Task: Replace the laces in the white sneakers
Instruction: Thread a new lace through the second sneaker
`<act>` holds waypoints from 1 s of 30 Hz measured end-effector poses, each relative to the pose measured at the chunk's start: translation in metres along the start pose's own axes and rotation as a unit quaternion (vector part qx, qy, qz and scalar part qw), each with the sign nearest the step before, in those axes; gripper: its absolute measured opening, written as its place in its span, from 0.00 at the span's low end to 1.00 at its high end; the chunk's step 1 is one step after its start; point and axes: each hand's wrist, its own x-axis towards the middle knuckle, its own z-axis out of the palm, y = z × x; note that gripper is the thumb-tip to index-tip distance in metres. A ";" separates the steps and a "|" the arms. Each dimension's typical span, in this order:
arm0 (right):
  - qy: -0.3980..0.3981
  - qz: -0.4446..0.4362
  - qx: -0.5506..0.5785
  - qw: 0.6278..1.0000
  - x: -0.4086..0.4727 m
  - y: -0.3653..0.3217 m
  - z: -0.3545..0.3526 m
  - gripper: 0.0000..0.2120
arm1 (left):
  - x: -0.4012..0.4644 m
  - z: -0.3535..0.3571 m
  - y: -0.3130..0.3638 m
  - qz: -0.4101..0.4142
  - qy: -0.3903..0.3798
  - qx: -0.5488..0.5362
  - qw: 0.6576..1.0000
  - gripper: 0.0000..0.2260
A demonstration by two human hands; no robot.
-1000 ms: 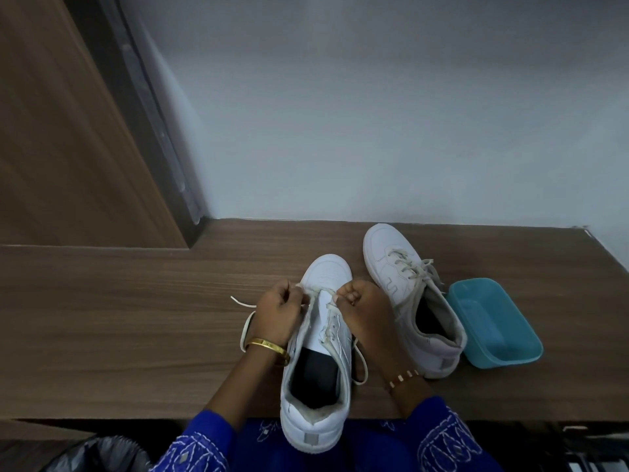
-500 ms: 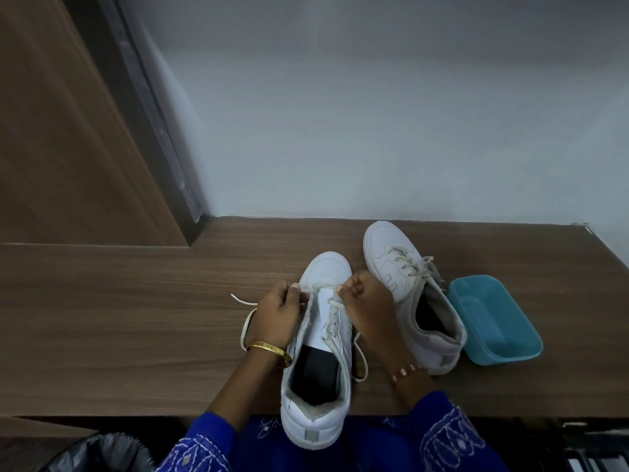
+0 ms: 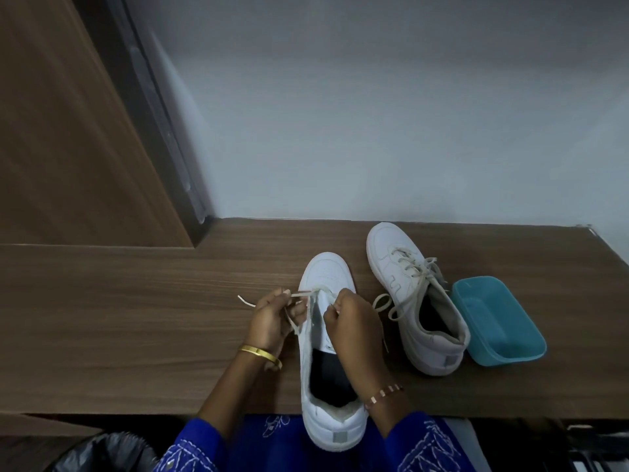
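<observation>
near sneaker [image 3: 328, 349]: toe away from the person, heel hanging over the front edge of the surface [image 3: 136, 335]; this is the landmark
lace [image 3: 299, 294]: runs across the lowest eyelets near the toe of the near sneaker, one tail sticking out left past the left hand
left hand [image 3: 272, 318]: just left of the near sneaker, fingers curled, pinching the lace end
right hand [image 3: 354, 318]: on the right flank of the near sneaker, fingers curled at the eyelets; looks like it pinches lace, the strand itself is too small to confirm
second sneaker [image 3: 415, 301]: right of the near sneaker, apart from it, fully laced with loose ends
tub [image 3: 500, 321]: teal, right of the second sneaker, touching or nearly so; looks empty
step: judged early lacing, only the toe eyelets done on the near sneaker
risk 1: overhanging heel plus a hard pull toward the person could tip the near sneaker off the surface
risk 2: uneven tails if one side is drawn further, short end at the top
risk 3: twisted flat lace or a skipped eyelet, right hand covers that side
writing: none readable; small grey heel tabs on both sneakers, blank at this resolution
</observation>
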 end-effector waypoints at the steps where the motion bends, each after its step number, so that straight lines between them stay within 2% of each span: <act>1: 0.003 0.003 0.011 1.000 0.001 0.001 0.000 0.10 | 0.000 0.000 0.000 -0.003 0.002 -0.021 1.000 0.14; 5: -0.021 0.078 0.112 0.990 0.019 0.010 -0.014 0.10 | 0.001 0.011 0.003 0.005 0.020 -0.067 0.998 0.13; 8: -0.064 0.127 0.180 0.973 0.032 0.015 -0.028 0.07 | 0.000 0.022 0.007 0.027 0.036 -0.011 0.999 0.13; 10: -0.095 0.147 0.234 0.956 0.037 0.019 -0.031 0.09 | -0.001 0.026 0.004 0.038 0.044 0.026 0.998 0.13; 12: -0.141 0.187 0.339 0.911 0.041 0.024 -0.035 0.10 | -0.003 0.026 0.002 0.049 0.056 0.041 0.996 0.13; 15: -0.224 0.220 0.494 0.811 0.045 0.032 -0.042 0.11 | -0.004 0.023 -0.001 0.064 0.060 0.039 0.995 0.12; 16: -0.241 0.223 0.521 0.788 0.046 0.035 -0.044 0.11 | -0.005 0.023 -0.002 0.063 0.059 0.035 0.996 0.12; 18: -0.262 0.223 0.542 0.767 0.047 0.041 -0.046 0.11 | -0.005 0.021 -0.004 0.065 0.060 0.039 0.995 0.12; 20: -0.266 0.214 0.513 0.788 0.048 0.041 -0.044 0.12 | -0.004 0.020 -0.006 0.074 0.062 0.055 0.994 0.13; 23: -0.237 0.152 0.371 0.885 0.047 0.033 -0.043 0.17 | 0.000 0.018 -0.001 0.058 0.070 0.035 0.995 0.13; 25: -0.223 0.100 0.262 0.934 0.044 0.024 -0.043 0.15 | 0.001 0.015 0.004 0.063 0.072 0.034 0.995 0.14; 27: -0.203 0.056 0.179 0.961 0.039 0.018 -0.039 0.15 | 0.001 0.011 0.008 0.098 0.069 0.068 0.990 0.15; 30: -0.167 0.027 0.112 0.979 0.032 0.018 -0.033 0.18 | -0.001 0.002 0.011 0.171 0.076 0.178 0.966 0.17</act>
